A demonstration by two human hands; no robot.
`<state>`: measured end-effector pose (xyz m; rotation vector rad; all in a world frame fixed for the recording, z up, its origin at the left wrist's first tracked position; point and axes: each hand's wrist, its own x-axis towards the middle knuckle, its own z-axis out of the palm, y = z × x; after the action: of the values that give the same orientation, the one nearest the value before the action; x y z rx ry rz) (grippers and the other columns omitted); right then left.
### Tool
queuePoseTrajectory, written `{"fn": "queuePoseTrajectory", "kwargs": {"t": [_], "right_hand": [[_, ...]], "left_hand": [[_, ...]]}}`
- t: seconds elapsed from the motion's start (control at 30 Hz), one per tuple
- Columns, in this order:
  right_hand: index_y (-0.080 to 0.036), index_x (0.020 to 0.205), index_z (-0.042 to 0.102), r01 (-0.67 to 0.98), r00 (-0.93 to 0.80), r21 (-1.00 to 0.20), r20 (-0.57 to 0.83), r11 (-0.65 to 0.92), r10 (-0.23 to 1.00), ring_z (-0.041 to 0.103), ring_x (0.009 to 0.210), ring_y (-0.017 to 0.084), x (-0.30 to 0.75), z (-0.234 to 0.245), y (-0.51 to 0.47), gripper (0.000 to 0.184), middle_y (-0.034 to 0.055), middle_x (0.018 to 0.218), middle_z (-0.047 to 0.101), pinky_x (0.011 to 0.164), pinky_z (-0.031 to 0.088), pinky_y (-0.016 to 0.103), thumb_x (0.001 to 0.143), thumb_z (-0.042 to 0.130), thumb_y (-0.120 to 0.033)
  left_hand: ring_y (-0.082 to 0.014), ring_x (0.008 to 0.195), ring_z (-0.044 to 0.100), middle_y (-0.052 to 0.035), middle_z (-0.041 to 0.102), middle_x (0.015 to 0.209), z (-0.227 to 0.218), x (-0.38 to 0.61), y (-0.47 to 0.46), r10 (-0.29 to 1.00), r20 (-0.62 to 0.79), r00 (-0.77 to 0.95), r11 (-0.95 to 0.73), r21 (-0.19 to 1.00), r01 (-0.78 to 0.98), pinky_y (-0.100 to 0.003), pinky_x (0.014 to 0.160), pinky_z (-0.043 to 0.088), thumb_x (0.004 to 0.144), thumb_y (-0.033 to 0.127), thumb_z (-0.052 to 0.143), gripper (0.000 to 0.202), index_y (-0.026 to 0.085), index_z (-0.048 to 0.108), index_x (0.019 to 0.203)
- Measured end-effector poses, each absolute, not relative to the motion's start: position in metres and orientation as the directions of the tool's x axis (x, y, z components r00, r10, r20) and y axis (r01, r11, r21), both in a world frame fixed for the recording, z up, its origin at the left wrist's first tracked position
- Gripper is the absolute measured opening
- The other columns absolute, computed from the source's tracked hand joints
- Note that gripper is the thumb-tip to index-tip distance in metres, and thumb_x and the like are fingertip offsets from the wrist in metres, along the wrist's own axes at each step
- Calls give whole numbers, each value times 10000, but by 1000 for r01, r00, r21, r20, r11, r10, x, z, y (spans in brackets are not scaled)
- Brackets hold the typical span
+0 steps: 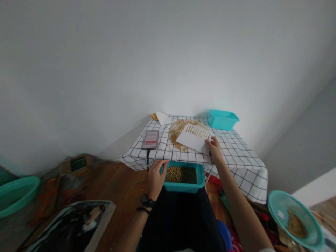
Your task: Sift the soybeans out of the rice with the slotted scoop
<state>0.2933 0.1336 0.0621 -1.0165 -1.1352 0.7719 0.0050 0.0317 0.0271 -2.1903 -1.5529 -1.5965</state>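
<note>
My right hand [215,149] pinches the near right corner of a white slotted card [193,140], held tilted over the beans [175,137] spread on the table. Resting on my lap at the table's front edge is a turquoise plastic bin [183,189]. Yellowish beans [173,174] fill its left side and dark green beans [189,175] its right side. The fingers of my left hand [156,175] are closed over the left rim of this bin. A watch and a dark band circle the left wrist.
A checked cloth [236,150] covers the table. At its back right stands a second turquoise bin [223,120]. A blurred-out flat object [150,140] lies on the left, a white sheet [163,118] behind it. A round basin [294,220] with grain stands low on the right.
</note>
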Motion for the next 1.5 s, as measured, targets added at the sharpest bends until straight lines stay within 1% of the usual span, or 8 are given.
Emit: {"fn": "queuePoseTrajectory", "kwargs": {"t": [0.07,0.13,0.3,0.43,0.7,1.07,1.3,1.5], "right_hand": [[-246,941,543,6,267,-930,355,366,896,558,652,165,293,62,133,391,-3,765,636,556,410,268,672,680,-496],[-248,934,540,14,269,-930,357,367,895,548,648,160,292,63,133,386,-11,754,626,553,402,261,666,684,-487],[-252,930,534,24,248,-932,357,363,901,531,631,154,291,64,131,376,-24,724,602,535,381,250,670,677,-483],[-252,917,540,28,229,-932,359,362,905,537,647,156,291,63,132,356,-20,733,605,543,387,250,675,670,-479],[-246,913,542,47,263,-933,356,357,897,531,625,150,295,58,138,360,-25,728,608,550,401,256,668,672,-476],[-248,947,531,52,307,-935,348,350,886,531,634,148,294,59,137,372,-26,740,603,548,397,251,688,639,-492],[-255,933,538,47,265,-936,348,348,899,518,618,142,292,62,134,373,-37,719,595,530,382,244,667,673,-478],[-254,920,548,38,218,-934,355,356,909,541,634,155,290,65,131,360,-36,701,592,548,406,257,669,687,-471]], "left_hand": [[-240,1026,607,-89,667,1020,32,-1,35,661,746,-82,-467,495,732,-438,941,510,922,159,491,208,185,656,1046],[-267,1129,557,-110,629,1137,34,-6,39,650,754,-94,-450,482,752,-481,1024,456,897,114,485,291,178,625,1144],[-271,1217,507,-113,590,1236,23,-12,46,667,745,-9,-467,428,774,-481,1094,415,828,10,455,470,175,570,1253],[-262,1271,468,-124,548,1293,14,-13,46,668,744,12,-472,412,779,-492,1133,377,828,-16,409,544,176,513,1327],[-254,1347,413,-92,484,1377,10,-18,44,686,723,76,-494,388,778,-505,1166,350,786,-60,388,713,250,412,1428],[-247,1395,366,-98,444,1418,7,-18,42,694,714,92,-492,377,784,-512,1187,320,753,-82,379,786,252,352,1464],[-247,1416,342,-113,433,1434,5,-19,43,693,712,112,-486,348,802,-500,1188,316,767,-74,365,774,230,339,1478],[-255,1408,353,-118,440,1424,7,-18,41,690,715,111,-480,337,810,-511,1176,333,788,-68,365,743,229,350,1469]]}}
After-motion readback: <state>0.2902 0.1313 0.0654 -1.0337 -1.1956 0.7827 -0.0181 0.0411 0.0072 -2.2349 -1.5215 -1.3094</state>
